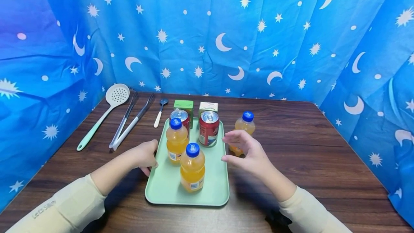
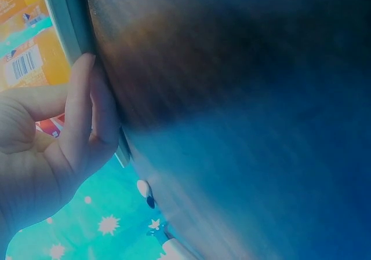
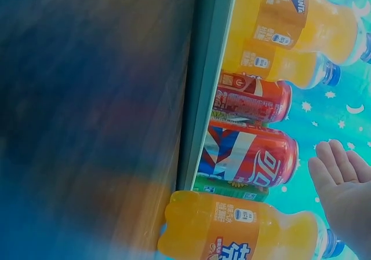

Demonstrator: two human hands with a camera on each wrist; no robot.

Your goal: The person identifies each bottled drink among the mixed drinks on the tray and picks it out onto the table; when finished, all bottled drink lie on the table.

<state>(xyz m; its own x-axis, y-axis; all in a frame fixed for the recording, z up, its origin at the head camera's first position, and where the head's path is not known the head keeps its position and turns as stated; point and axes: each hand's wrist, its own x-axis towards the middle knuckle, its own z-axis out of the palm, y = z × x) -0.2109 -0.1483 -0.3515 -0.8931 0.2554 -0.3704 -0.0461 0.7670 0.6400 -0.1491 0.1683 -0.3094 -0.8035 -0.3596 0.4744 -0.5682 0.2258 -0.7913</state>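
Observation:
A pale green tray [image 1: 216, 179] lies on the table, its left rim held by my left hand [image 1: 147, 156]. In the left wrist view, fingers [image 2: 78, 109] bend against the tray's edge. Two orange soda bottles [image 1: 192, 170] with blue caps stand upright on the tray. Behind them are two red soda cans [image 1: 209, 132], one partly hidden by a bottle. A third orange soda bottle [image 1: 244, 125] stands on the table beyond the tray's right side. My right hand [image 1: 249, 152] hovers by that side, fingers extended and holding nothing, partly covering this bottle; the right wrist view shows straight fingers [image 3: 333, 161].
Two small boxes, one green [image 1: 183, 105] and one whitish [image 1: 208, 106], stand at the tray's far end. To the left lie a slotted skimmer [image 1: 117, 95], metal tongs [image 1: 132, 121] and a small spoon [image 1: 158, 118]. A blue patterned curtain [image 1: 200, 21] encloses the table.

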